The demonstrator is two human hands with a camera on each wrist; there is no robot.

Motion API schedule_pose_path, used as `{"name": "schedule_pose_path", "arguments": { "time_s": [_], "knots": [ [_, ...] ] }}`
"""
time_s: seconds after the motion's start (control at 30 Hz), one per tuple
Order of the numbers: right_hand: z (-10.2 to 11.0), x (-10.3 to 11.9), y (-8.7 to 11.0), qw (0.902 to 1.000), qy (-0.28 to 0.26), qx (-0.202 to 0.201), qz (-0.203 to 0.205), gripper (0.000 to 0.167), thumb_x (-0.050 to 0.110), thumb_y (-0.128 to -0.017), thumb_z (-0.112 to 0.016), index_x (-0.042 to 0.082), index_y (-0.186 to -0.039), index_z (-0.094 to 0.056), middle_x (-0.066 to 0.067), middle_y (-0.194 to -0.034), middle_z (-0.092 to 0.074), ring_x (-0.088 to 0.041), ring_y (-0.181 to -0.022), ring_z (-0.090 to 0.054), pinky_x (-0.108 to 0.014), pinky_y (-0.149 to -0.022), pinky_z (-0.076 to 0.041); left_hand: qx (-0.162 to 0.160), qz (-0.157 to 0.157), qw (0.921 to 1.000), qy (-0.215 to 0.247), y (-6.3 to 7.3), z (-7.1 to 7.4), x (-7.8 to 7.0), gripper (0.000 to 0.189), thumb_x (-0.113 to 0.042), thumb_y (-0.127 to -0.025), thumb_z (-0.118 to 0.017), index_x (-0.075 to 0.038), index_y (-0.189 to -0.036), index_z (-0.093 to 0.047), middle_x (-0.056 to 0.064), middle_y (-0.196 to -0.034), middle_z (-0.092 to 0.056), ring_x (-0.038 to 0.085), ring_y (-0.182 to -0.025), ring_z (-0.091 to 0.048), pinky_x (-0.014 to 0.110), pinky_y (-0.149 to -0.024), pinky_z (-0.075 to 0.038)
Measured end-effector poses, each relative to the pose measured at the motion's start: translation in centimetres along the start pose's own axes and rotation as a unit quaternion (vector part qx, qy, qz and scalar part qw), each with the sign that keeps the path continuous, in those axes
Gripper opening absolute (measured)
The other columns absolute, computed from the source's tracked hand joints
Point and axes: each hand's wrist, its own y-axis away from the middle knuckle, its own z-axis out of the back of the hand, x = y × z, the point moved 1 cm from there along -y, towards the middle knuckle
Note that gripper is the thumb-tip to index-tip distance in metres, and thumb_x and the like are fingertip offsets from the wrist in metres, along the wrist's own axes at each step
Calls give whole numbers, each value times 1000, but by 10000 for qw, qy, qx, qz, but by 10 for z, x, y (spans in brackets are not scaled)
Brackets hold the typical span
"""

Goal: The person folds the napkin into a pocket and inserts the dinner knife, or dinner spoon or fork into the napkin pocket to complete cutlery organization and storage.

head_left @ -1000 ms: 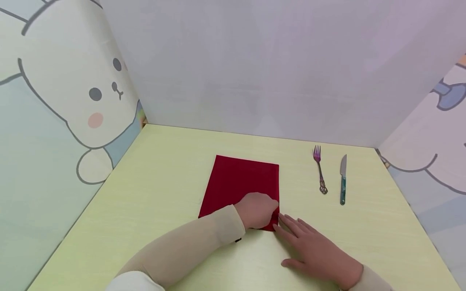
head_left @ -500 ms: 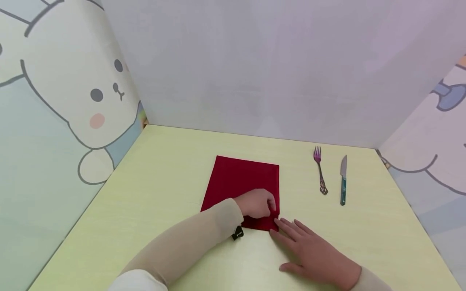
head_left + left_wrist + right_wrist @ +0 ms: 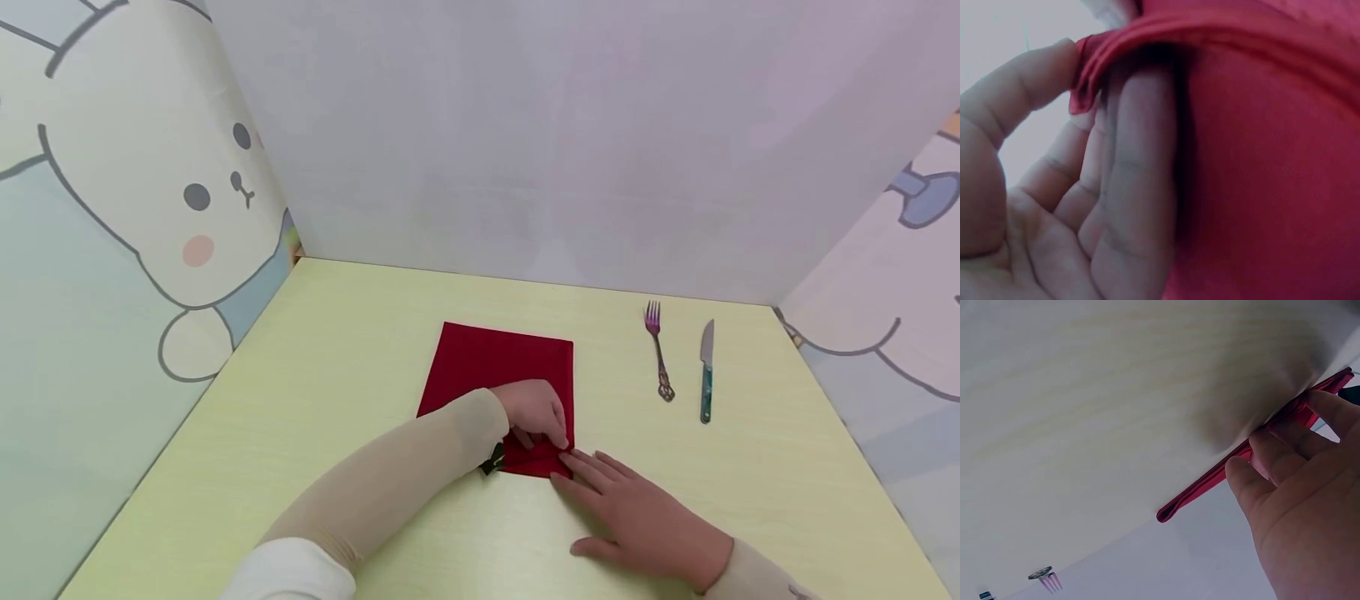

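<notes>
A folded red cloth napkin lies flat on the table. My left hand reaches over its near right part and pinches a layer of its edge. In the left wrist view, the thumb is at the cloth's hem while a finger is tucked beneath the raised layer. My right hand has its fingers extended, with the fingertips touching the napkin's near right corner. In the right wrist view, those fingertips line the stacked layers of the napkin's side edge.
To the right of the napkin, a fork and a green-handled knife lie on the pale yellow table. A grey wall closes off the back, and printed cartoon panels stand at both sides.
My left hand has lifted from a low curled position to a pinch slightly farther from me, its fingers now under the layer. My right hand has slid slightly left onto the corner.
</notes>
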Motion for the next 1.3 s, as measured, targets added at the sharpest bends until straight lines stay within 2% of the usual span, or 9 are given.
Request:
{"name": "schedule_pose_path", "arguments": {
  "time_s": [0.17, 0.4, 0.6, 0.8, 1.0, 1.13, 1.3],
  "knots": [
    [3, 2, -1, 9999, 29, -94, 63, 77, 68, -96, -55, 19, -155, -50, -7, -161, -41, -29, -147, -40, -51, -116, -37, -132, 21, 9989, -453, -1, -4, -5, 16, -19, -91, -80, -16, -76, -78, 1, -76, -69, 18, -66, -67, 28, -61, -59],
    [2, 2, -6, 9995, 99, -270, 93, 75, 68, -97, -55, 18, -153, -52, -7, -161, -41, -30, -146, -40, -49, -114, -41, -293, 167, 9988, -341, -10, 5, -1, 10, -7, -92, -75, -15, -89, -80, -3, -88, -68, 18, -70, -69, 29, -63, -60],
    [4, -1, -16, 9987, 200, -370, 274, 77, 67, -97, -56, 18, -156, -48, -8, -162, -40, -32, -147, -39, -49, -114, -41, -434, 132, 9989, -128, -6, 28, 1, 14, -3, -93, -73, -15, -91, -79, -1, -94, -69, 19, -77, -68, 31, -65, -60],
    [3, -7, -27, 9982, 305, -291, 423, 78, 65, -99, -54, 18, -159, -43, -11, -165, -34, -35, -151, -31, -53, -117, -34, -632, 227, 9977, -12, -1, 56, 10, 13, -2, -93, -72, -13, -93, -78, 1, -96, -69, 19, -82, -68, 30, -66, -61],
    [1, -13, -41, 9983, 462, -269, 251, 76, 63, -100, -53, 16, -160, -42, -14, -166, -32, -38, -152, -27, -56, -119, -31, -748, 335, 9966, 58, 5, 78, 23, 11, -2, -94, -72, -12, -96, -77, 3, -100, -68, 20, -87, -68, 30, -68, -61],
    [2, -15, -45, 9996, 265, -74, 89, 76, 64, -100, -53, 19, -160, -41, -15, -167, -29, -41, -153, -23, -60, -118, -28, -781, 349, 9962, 169, 9, 90, 30, 10, -3, -94, -71, -10, -100, -77, 5, -103, -67, 22, -89, -68, 31, -69, -61],
    [3, -13, -45, 9999, 53, 46, 84, 74, 63, -100, -53, 20, -159, -43, -17, -165, -31, -44, -152, -23, -65, -115, -29, -866, 411, 9952, 212, 10, 103, 38, 12, -3, -95, -70, -9, -103, -76, 6, -107, -66, 22, -89, -68, 31, -69, -61]
  ]
}}
